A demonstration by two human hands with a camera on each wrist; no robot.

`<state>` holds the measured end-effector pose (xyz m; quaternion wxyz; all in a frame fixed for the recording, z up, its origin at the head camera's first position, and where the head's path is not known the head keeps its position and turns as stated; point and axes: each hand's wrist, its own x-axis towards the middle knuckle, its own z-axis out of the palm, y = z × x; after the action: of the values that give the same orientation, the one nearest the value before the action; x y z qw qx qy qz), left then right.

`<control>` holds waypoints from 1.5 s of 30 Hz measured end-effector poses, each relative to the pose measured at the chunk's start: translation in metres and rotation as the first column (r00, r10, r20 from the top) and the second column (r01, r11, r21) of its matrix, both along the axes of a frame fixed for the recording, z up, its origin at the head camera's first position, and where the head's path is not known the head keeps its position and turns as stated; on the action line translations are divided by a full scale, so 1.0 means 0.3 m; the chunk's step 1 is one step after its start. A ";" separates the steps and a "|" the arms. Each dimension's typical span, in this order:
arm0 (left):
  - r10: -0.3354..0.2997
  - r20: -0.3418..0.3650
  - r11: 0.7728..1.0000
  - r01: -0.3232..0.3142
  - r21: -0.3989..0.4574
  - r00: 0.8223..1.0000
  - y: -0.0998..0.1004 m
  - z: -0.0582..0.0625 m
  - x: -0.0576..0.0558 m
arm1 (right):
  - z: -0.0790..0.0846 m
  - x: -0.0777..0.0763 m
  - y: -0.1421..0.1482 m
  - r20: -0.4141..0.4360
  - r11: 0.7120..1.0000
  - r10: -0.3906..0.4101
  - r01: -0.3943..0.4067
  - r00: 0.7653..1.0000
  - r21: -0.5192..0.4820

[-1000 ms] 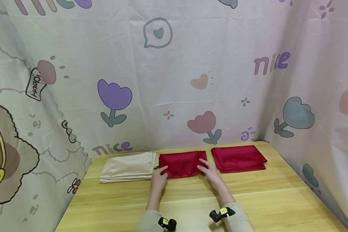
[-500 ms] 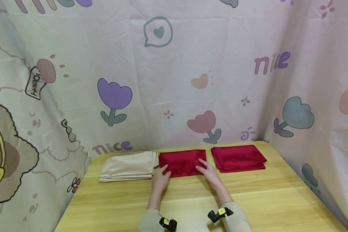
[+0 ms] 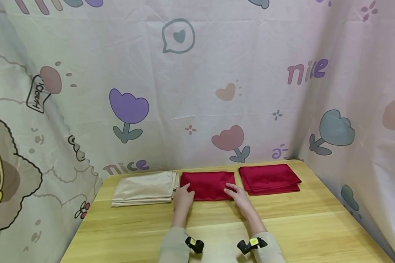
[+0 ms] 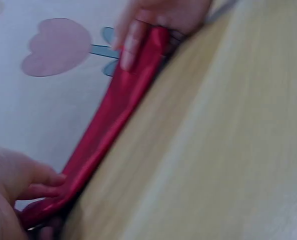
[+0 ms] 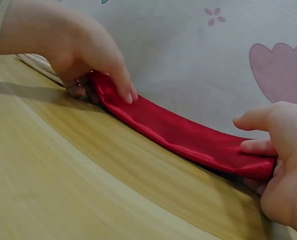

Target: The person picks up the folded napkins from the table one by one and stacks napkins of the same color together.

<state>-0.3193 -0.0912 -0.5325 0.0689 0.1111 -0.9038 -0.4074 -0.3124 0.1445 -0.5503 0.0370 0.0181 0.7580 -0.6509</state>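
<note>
A folded red satin cloth (image 3: 208, 185) lies between my hands near the table's back edge. My left hand (image 3: 183, 200) grips its left end, thumb on top and fingers underneath, as the right wrist view shows. At the other end my right hand (image 3: 241, 200) holds the cloth, with one finger on top and others below the edge. In the right wrist view the near edge of the red cloth (image 5: 176, 132) looks slightly raised, with shadow under it. The fingertips under the cloth are mostly hidden.
To the left lies a folded cream cloth stack (image 3: 145, 189), close against the red cloth. A second folded red cloth (image 3: 270, 178) sits at the right, a small gap away. The wooden table (image 3: 145, 226) meets a printed curtain (image 3: 184, 91) at the back.
My left wrist and forearm have shifted slightly to the right, and the hand sits lower around the cloth's left corner. The right hand has moved only a little. Both side stacks stay put.
</note>
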 end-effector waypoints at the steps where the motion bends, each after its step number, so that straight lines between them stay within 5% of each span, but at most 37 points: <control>1: 0.014 0.001 0.999 -0.014 -0.030 1.000 0.006 -0.004 -0.004 | -0.002 0.002 0.000 0.007 1.000 -0.001 0.002 1.000 -0.005; 6: 0.060 -0.071 0.992 -0.067 -0.109 0.996 0.023 -0.037 -0.008 | -0.010 0.012 -0.001 0.015 1.000 -0.007 0.007 1.000 -0.001; 14: -0.055 -0.145 0.994 0.041 -0.096 0.988 0.010 -0.041 -0.019 | 0.007 0.006 0.007 -0.002 1.000 -0.013 0.013 1.000 0.018; 20: -0.086 -0.187 0.990 0.062 -0.129 0.979 -0.003 -0.041 -0.013 | 0.002 -0.003 0.010 -0.008 1.000 -0.020 0.020 1.000 0.006; 36: -0.076 -0.288 0.997 0.077 -0.008 0.955 -0.004 -0.071 0.020 | 0.024 0.013 0.005 -0.055 1.000 -0.014 0.013 0.998 -0.021; 45: -0.103 -0.250 0.994 0.088 -0.070 0.963 -0.003 -0.092 0.018 | 0.010 0.016 0.011 -0.053 1.000 -0.014 0.015 0.999 0.003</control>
<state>-0.3138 -0.0920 -0.5600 0.1672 0.0125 -0.9034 -0.3947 -0.3077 0.1478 -0.5471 0.0123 0.0064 0.7596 -0.6502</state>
